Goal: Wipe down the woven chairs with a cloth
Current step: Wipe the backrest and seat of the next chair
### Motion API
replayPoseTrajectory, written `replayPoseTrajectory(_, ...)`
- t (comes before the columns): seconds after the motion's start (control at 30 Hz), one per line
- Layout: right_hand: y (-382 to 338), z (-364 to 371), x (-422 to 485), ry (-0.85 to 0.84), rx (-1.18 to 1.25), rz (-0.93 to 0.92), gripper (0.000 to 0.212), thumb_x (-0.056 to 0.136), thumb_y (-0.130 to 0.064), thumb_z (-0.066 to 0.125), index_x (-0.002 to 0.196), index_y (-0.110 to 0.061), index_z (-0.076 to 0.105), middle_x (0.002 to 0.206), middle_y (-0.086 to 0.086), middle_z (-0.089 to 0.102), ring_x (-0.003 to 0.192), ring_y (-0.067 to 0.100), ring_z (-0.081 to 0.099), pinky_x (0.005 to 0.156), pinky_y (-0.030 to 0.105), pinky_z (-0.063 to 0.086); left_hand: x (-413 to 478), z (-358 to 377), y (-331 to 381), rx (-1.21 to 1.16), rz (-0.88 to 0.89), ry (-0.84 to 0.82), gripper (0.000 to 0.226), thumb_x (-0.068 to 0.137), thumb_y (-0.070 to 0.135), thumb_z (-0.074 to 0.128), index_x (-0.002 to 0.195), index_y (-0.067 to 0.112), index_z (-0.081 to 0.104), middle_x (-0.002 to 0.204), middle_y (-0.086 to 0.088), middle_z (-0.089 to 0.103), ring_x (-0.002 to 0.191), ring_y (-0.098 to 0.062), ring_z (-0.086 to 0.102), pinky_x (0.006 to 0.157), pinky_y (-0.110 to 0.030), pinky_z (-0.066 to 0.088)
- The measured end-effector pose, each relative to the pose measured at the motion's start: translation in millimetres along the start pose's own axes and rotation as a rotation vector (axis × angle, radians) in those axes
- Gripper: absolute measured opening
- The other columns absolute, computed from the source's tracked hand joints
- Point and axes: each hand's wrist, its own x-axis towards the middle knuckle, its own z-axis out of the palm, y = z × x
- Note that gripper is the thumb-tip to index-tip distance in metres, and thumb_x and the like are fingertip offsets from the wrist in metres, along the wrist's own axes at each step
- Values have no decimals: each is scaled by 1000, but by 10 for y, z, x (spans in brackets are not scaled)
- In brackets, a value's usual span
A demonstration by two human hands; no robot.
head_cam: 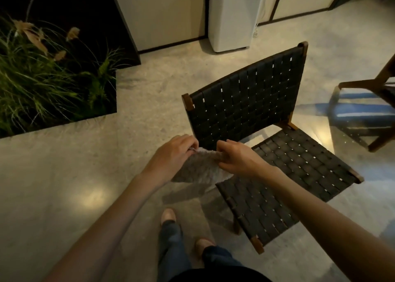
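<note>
Pinching the cloth (201,168) stretched left-to-right between my left hand (173,153) and right hand (235,155), near the woven chair (248,98) backrest's lower-left corner.

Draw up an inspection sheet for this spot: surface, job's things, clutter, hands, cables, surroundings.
Surface: polished speckled floor, with patches of light glare.
Job's things: black woven chair with a wooden frame, standing upright; grey cloth held up in front of it.
Clutter: nothing seen.
Hands: left hand and right hand each pinch the cloth's top edge.
Cables: white cord hangs down the side of the white appliance.
Surroundings: planter of tall grass at left; second wooden chair at the right edge.
</note>
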Motion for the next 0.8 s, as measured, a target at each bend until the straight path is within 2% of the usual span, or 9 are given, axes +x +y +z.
replayPoseTrajectory(0.07, -25, 1, 171, -4, 35, 44, 29, 89, -23, 60, 112, -26, 43, 81, -14, 47, 72, 5, 52, 63, 18, 47, 185, -88, -177, -40, 76, -31, 10, 94, 14, 50, 98, 23, 54, 95, 10, 52, 92, -9, 48, 73, -23, 41)
replayPoseTrajectory(0.13, -30, 40, 336, 4, 97, 79, 37, 90, -25, 60, 124, -26, 46, 88, -12, 53, 73, 5, 55, 63, 18, 48, 383, -191, -364, -54, 168, -71, 10, 93, 14, 51, 97, 22, 55, 96, 8, 55, 93, -12, 50, 76, -29, 45)
replayPoseTrajectory(0.23, -60, 137, 548, 22, 114, 126, 27, 87, -28, 63, 113, -22, 58, 98, -11, 48, 83, 2, 48, 72, 19, 43, 662, -320, -638, -39, 310, -114, 11, 92, 10, 54, 97, 18, 58, 96, 1, 59, 92, -16, 52, 76, -34, 47)
replayPoseTrajectory(0.33, -107, 193, 755, 52, 115, 262, 24, 85, -30, 64, 105, -21, 58, 109, -7, 47, 94, 9, 48, 77, 25, 48, 940, -415, -878, -13, 431, -192, 11, 91, 9, 56, 100, 14, 60, 99, -3, 60, 93, -19, 54, 77, -37, 49)
replayPoseTrajectory(0.4, -144, 191, 877, 68, 227, 370, 14, 86, -25, 64, 92, -27, 51, 91, -4, 56, 78, 14, 55, 68, 32, 50, 1119, -468, -1014, -28, 494, -221, 12, 90, 7, 57, 101, 12, 60, 99, -5, 61, 91, -19, 56, 74, -36, 51)
replayPoseTrajectory(0.47, -176, 190, 982, 116, 257, 455, 27, 85, -21, 63, 82, -32, 39, 78, -4, 54, 70, 15, 54, 61, 33, 48, 1283, -498, -1135, -31, 561, -250, 14, 87, 3, 59, 100, 11, 60, 96, -6, 61, 87, -19, 57, 70, -33, 52)
replayPoseTrajectory(0.53, -196, 172, 1043, 163, 222, 518, 31, 83, -20, 64, 87, -31, 35, 79, -5, 53, 70, 15, 53, 58, 34, 47, 1429, -492, -1242, -24, 616, -279, 16, 86, 0, 60, 99, 11, 60, 95, -5, 60, 85, -18, 57, 66, -31, 50)
replayPoseTrajectory(0.67, -151, 147, 1049, 276, -119, 529, 28, 83, -30, 66, 107, -26, 51, 97, -6, 57, 87, 13, 52, 73, 25, 44, 1575, -368, -1387, -34, 613, -329, 22, 86, 1, 60, 105, 13, 58, 99, -4, 58, 87, -17, 54, 69, -30, 50)
replayPoseTrajectory(0.8, -202, 152, 949, 452, -188, 480, 23, 76, -28, 75, 90, -14, 63, 108, 7, 59, 98, 21, 53, 76, 29, 50, 1587, -185, -1430, -45, 534, -363, 45, 87, 1, 58, 129, 14, 49, 114, -4, 52, 102, -15, 49, 79, -22, 43)
